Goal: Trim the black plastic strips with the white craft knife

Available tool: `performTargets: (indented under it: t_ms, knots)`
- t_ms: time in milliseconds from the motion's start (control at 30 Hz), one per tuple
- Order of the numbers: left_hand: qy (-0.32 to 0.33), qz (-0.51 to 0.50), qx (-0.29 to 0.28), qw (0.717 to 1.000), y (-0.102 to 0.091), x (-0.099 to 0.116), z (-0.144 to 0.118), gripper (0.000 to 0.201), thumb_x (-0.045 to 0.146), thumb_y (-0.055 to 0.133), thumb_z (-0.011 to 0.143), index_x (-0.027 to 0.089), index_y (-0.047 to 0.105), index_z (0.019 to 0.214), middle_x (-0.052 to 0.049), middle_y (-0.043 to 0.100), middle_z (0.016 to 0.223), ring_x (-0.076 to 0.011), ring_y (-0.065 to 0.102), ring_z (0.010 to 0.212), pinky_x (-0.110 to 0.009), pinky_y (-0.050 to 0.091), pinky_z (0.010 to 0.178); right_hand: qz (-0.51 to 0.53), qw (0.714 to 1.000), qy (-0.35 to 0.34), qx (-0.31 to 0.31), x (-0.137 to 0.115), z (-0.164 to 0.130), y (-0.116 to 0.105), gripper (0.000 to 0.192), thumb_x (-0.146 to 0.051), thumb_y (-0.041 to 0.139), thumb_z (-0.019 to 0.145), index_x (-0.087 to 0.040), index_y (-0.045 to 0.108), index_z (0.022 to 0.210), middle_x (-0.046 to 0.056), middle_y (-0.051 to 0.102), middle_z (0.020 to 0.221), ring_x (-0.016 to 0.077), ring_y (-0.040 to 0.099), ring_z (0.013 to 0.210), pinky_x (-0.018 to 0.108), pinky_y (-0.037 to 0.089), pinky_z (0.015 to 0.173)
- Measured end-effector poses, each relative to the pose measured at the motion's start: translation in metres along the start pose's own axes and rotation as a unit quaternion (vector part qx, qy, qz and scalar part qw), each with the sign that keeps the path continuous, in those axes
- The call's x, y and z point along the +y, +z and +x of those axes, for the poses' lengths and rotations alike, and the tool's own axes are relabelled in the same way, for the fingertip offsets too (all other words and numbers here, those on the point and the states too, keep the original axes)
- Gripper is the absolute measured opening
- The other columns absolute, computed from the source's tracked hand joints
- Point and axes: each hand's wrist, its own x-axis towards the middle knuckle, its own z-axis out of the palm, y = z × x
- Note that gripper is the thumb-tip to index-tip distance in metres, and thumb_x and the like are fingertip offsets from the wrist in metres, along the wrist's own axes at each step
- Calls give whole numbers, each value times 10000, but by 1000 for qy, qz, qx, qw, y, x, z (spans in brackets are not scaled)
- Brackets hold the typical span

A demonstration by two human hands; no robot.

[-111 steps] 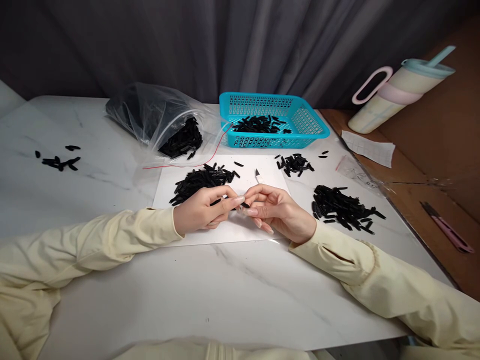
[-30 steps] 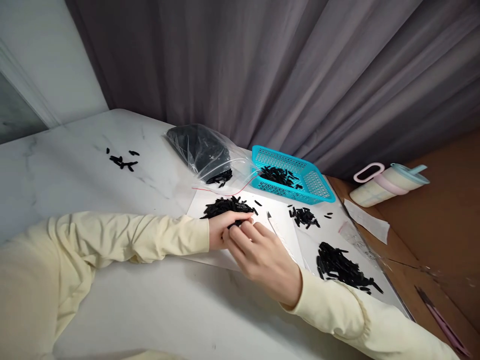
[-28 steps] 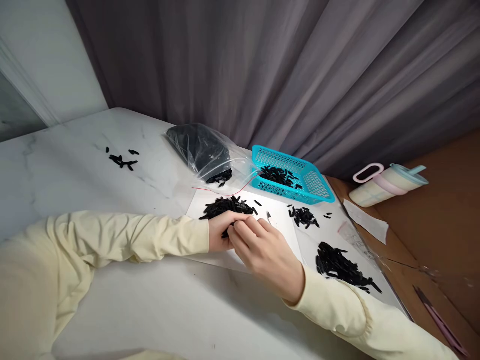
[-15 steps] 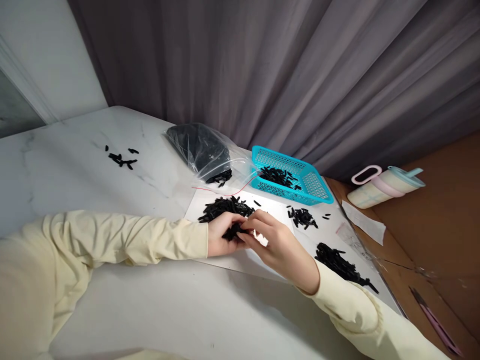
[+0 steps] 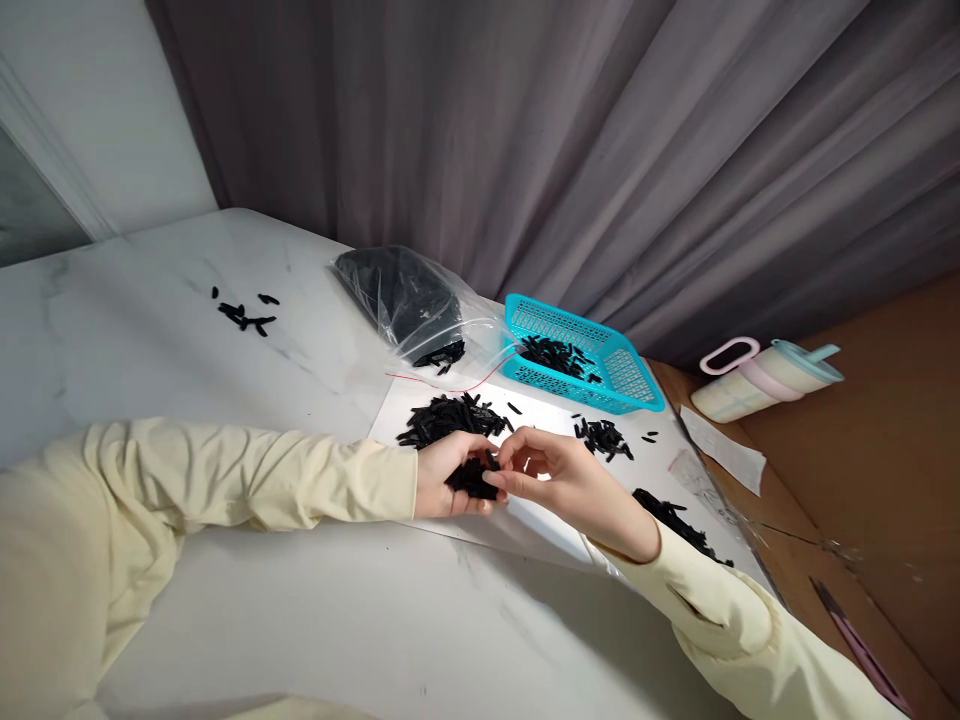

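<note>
Small, slim black pieces fill my cupped left hand [image 5: 442, 478]; they look like seeds or chips, but their exact kind is unclear. My right hand [image 5: 562, 482] meets it from the right, thumb and forefinger pinching at one black piece [image 5: 491, 462] on the edge of the handful [image 5: 466, 480]. Just behind my left hand, a larger heap of the same pieces [image 5: 450, 415] lies on a white sheet [image 5: 390, 405]. Part of that sheet is hidden under my hands.
A clear plastic bag of black pieces [image 5: 405, 300] lies behind the heap, beside a blue basket [image 5: 626, 375] holding more. Smaller piles [image 5: 604, 437] [image 5: 679, 522] lie right, a few pieces [image 5: 244, 318] far left. A tumbler [image 5: 757, 380] and a pink-handled tool [image 5: 862, 645] are at right.
My right hand has drawn back slightly right and down, so the handful in my left palm shows more. My left hand has opened a little and stays nearly in place.
</note>
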Motion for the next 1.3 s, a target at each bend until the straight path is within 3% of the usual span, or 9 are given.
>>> performTargets:
  t_ms: [200,367,467,633,700,800,900,967,1300]
  knots:
    - [-10,20,-9,1000,-1,1,3,223,196,373,805,125,502,637,-13,480,513,-128,543,453,-168,372,331,3,1000,1,-5,-1,1,-1,306,-444,668,733,-158,562,713,7,615,636,119,546,584,265,452,586]
    - [-43,42,-26,998,1,2,-1,184,160,383,799,123,486,651,11,424,526,-67,424,381,-126,226,267,120,993,25,1,-3,-3,-5,246,-362,714,710,-150,590,720,3,597,665,97,535,572,222,432,512]
    - [-49,77,-35,995,1,3,-4,195,175,442,803,127,467,616,31,393,521,-29,320,334,-125,149,255,244,969,34,11,4,-12,-6,203,-311,722,719,-151,602,755,4,595,685,92,550,563,215,446,496]
    - [42,137,-13,990,0,2,-5,239,272,529,812,149,456,621,50,419,519,-20,332,333,-119,152,273,397,914,79,9,34,-29,5,184,-274,727,723,-149,619,803,32,662,693,111,607,610,213,482,533]
    - [98,217,-6,971,0,-1,-6,270,333,527,822,163,448,628,61,419,496,-26,328,321,-131,161,277,437,894,99,14,47,-31,11,190,-265,743,706,-142,625,790,50,689,726,102,614,585,207,484,532]
    - [188,390,10,901,-2,-7,-10,291,389,499,838,179,443,645,82,384,430,-32,297,316,-146,203,308,468,878,97,19,58,-31,17,177,-263,746,702,-132,638,752,65,706,761,99,620,548,198,473,490]
    - [221,503,41,834,-2,-11,-14,264,396,487,847,180,470,698,88,376,408,-38,302,347,-151,240,359,477,876,71,21,61,-30,19,167,-271,733,719,-127,650,735,57,704,726,92,602,502,199,461,460]
    - [222,529,52,817,-2,-12,-15,237,398,499,842,185,476,741,88,397,431,-41,319,367,-154,257,382,484,872,63,27,61,-30,19,174,-278,733,718,-127,647,706,41,695,683,78,569,466,202,451,447]
    - [220,457,6,862,1,-18,-19,274,350,462,873,210,411,1103,65,491,610,-42,353,419,-153,295,404,449,892,45,26,58,-33,25,209,-295,742,697,-129,622,658,38,696,690,84,578,480,201,449,440]
